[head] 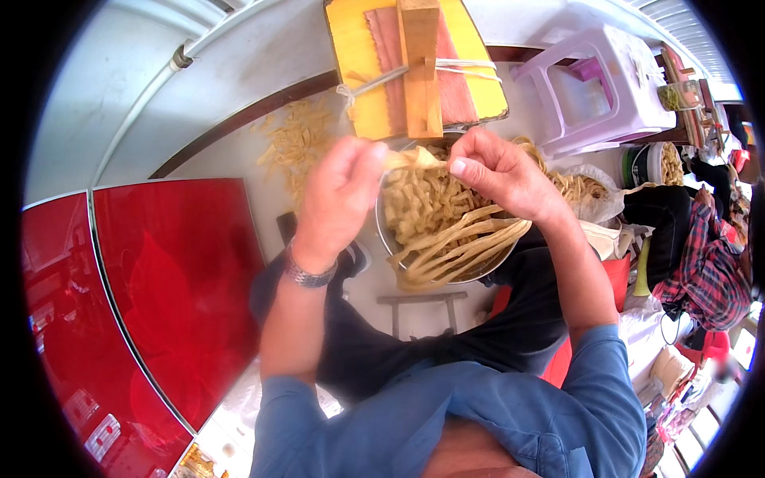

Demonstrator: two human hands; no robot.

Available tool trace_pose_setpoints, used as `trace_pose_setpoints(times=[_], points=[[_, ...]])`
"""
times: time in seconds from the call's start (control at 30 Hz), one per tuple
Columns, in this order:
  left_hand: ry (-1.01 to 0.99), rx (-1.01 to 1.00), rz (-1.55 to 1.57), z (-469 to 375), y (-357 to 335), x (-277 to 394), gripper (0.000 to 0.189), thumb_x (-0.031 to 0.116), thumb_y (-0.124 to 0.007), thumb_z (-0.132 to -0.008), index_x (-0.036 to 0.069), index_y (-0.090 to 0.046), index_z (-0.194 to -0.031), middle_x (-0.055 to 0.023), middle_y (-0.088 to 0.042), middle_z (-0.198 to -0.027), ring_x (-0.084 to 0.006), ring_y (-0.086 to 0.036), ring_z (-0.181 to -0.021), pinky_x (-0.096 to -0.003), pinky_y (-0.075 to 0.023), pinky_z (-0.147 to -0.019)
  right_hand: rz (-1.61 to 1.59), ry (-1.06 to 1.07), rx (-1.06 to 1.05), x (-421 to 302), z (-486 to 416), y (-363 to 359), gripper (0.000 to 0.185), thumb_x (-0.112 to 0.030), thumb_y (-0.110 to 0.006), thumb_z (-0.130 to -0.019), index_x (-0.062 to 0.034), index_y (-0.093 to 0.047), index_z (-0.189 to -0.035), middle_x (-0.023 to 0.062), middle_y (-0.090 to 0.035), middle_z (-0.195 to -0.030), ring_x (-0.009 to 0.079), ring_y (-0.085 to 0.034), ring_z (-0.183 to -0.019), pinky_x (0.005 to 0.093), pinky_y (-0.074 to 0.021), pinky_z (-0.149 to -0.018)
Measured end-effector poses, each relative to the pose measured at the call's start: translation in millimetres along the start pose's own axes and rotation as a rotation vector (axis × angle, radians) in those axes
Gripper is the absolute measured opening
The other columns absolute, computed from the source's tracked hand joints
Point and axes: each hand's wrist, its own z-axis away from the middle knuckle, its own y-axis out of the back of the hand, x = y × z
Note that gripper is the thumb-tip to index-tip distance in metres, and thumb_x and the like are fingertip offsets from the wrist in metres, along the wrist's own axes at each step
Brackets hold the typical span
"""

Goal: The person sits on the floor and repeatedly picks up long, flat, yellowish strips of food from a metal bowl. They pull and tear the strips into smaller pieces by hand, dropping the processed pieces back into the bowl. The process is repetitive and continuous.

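Both hands hold one pale tan, fibrous-looking strip above a round metal basin. My left hand pinches its left end between thumb and fingers, slightly blurred. My right hand grips the other end between thumb and forefinger. Long loose strips of the same colour hang below my right hand and lie across the basin's near side. Under them the basin holds a heap of folded or knotted tan pieces. I cannot tell the exact material.
Beyond the basin stands a yellow board with pink cloth and a wooden block tied on. Tan scraps lie on the floor. A red glossy cabinet is left, a lilac plastic stool right. A person in a checked shirt sits at right.
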Motion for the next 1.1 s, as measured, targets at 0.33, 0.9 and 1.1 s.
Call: trace_pose_setpoints(times=[0.33,0.9,1.1], points=[[-0.49,-0.055,-0.526,-6,4,-20,0.026,0.017,-0.069,-0.092,0.001,-0.058,-0.11,-0.01,-0.063,-0.097,-0.0262,-0.062,-0.091,-0.0377,-0.0499,-0.08,0.423,0.15,0.09,0,-1,-15,0.022,-0.024,-0.068,-0.095,-0.0037,-0.061,-0.097,0.0163,-0.063,-0.077,0.0298,-0.06,-0.067,0.0382,-0.0498,-0.066],[-0.019,-0.849,-0.542,12,28,-14,0.035,0.035,-0.056,-0.099,0.001,-0.057,-0.087,-0.0231,-0.057,-0.073,-0.0413,-0.057,-0.068,-0.0456,-0.0463,-0.062,0.595,0.181,-0.264,3,29,-19,0.022,-0.032,-0.063,-0.096,-0.0099,-0.061,-0.098,0.0174,-0.064,-0.074,0.0412,-0.064,-0.071,0.0501,-0.0493,-0.062],[0.015,-0.664,-0.475,4,25,-5,0.03,0.031,-0.057,-0.1,0.003,-0.057,-0.09,-0.0183,-0.055,-0.072,-0.0311,-0.056,-0.066,-0.0387,-0.0461,-0.063,0.579,0.231,-0.122,0,29,-8,0.019,-0.028,-0.068,-0.093,-0.0101,-0.061,-0.094,0.0171,-0.062,-0.069,0.0396,-0.063,-0.066,0.0478,-0.0501,-0.059]])
